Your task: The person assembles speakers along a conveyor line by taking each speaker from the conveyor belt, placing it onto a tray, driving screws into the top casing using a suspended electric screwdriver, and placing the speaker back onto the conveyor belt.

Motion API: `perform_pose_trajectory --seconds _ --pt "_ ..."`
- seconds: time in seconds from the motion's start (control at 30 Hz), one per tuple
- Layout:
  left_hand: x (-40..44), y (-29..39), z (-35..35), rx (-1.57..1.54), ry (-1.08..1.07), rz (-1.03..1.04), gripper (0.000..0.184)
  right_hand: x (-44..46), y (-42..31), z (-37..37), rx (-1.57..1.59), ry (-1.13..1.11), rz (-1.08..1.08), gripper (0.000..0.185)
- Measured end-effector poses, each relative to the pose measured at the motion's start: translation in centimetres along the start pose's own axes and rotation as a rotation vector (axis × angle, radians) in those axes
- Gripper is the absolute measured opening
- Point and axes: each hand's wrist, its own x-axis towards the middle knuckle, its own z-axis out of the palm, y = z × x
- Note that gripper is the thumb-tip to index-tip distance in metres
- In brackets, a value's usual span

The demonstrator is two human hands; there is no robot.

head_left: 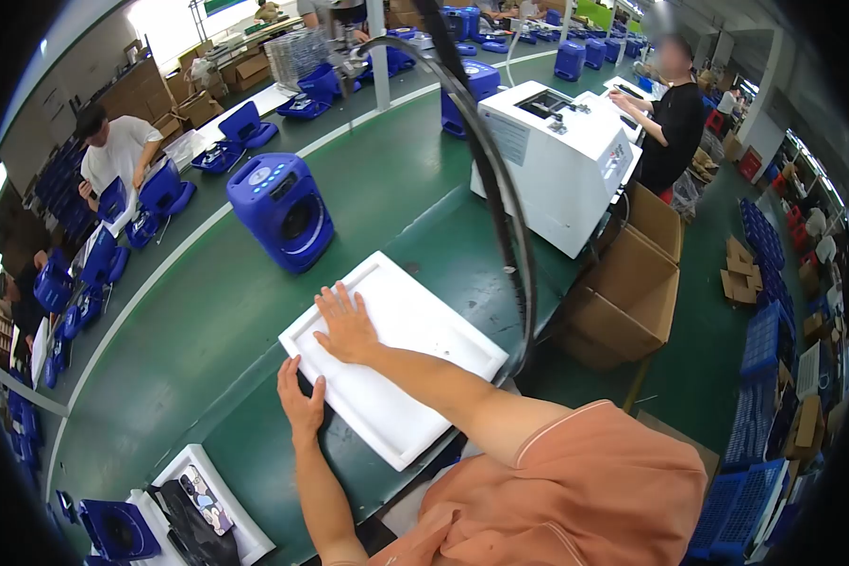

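Observation:
A white shallow tray with a raised rim lies on the green work surface in front of me. My right hand rests on it near its far left end, palm down with the fingers spread. At the tray's left edge is my left hand, its fingers apart and holding nothing; whether it touches the rim I cannot tell. Beyond the tray stands a blue speaker box with a handle on top and lit buttons.
A white machine stands at the far right, with open cardboard boxes beside it. Black cables hang over the surface. At lower left, another white tray holds a phone and a black item. Co-workers handle blue housings.

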Motion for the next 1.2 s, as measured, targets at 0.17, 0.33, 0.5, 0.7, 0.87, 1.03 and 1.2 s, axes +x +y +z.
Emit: perform_pose_trajectory --seconds 0.17,0.33,0.5,0.7,0.87,1.03,1.2 --pt "0.8 -0.9 -0.2 -0.16 0.079 -0.046 0.043 0.0 -0.2 0.1 0.004 0.043 -0.016 0.076" --pt "0.7 -0.9 -0.4 -0.266 0.121 -0.141 0.027 0.2 0.0 1.0 -0.02 0.062 -0.039 0.077" --pt "0.6 -1.7 -0.5 -0.257 0.12 -0.066 0.023 0.5 -0.2 1.2 -0.053 0.077 -0.049 0.076" --pt "0.5 -1.1 -1.3 -0.247 0.039 -0.128 0.025 0.5 -0.3 1.5 -0.058 0.109 -0.063 0.074" --pt "0.5 -2.2 -0.4 -0.245 0.073 -0.078 0.029 0.8 -0.3 1.5 -0.06 0.127 -0.085 0.074" --pt "0.0 -2.4 -0.4 -0.277 0.047 -0.085 0.029 0.7 -0.2 1.8 -0.047 0.132 -0.094 0.074" --pt "0.1 -2.1 -0.2 -0.221 0.076 -0.065 0.031 0.4 -0.1 1.6 -0.046 0.121 -0.096 0.073"
